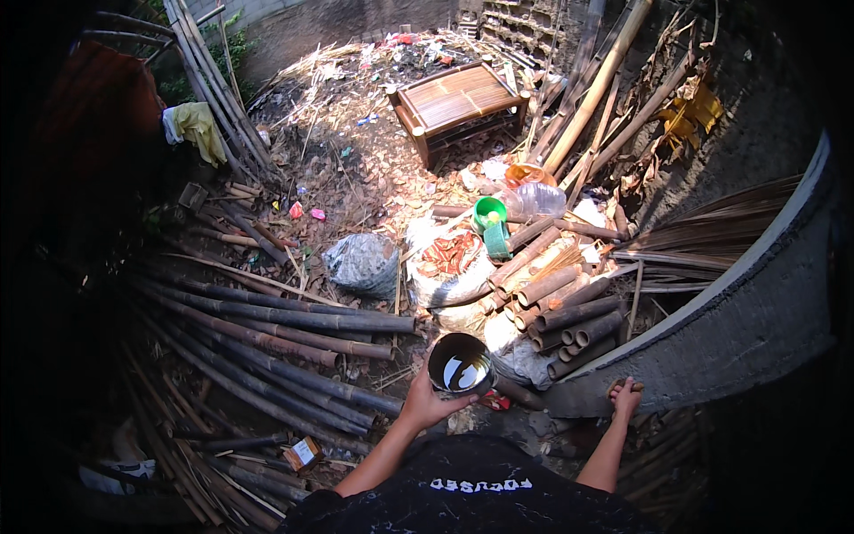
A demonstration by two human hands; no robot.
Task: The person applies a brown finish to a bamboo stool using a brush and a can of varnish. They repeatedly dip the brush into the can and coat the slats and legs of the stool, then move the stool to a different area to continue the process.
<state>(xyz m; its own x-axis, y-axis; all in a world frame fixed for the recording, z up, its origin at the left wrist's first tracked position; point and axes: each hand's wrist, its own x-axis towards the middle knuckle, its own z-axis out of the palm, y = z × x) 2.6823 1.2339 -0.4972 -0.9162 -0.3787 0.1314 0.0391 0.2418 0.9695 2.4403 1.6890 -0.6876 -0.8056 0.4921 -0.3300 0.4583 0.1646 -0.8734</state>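
My left hand (430, 403) holds a round dark tin (459, 363) from below; dark glossy liquid inside reflects the sky. My right hand (624, 395) is closed around a small brownish wooden object, low beside the grey concrete wall (738, 329). What exactly it grips is too small to tell. Just beyond the tin lies a stack of short cut bamboo sections (560, 307) with their open ends toward me.
Long dark bamboo poles (267, 338) lie heaped at left. Plastic bags (363, 262), a green cup (487, 212) and plastic bottles (534, 198) sit in the middle. A bamboo bench (458, 100) stands farther back among dry leaves. Poles lean at upper right. A small jar (304, 452) lies near my left arm.
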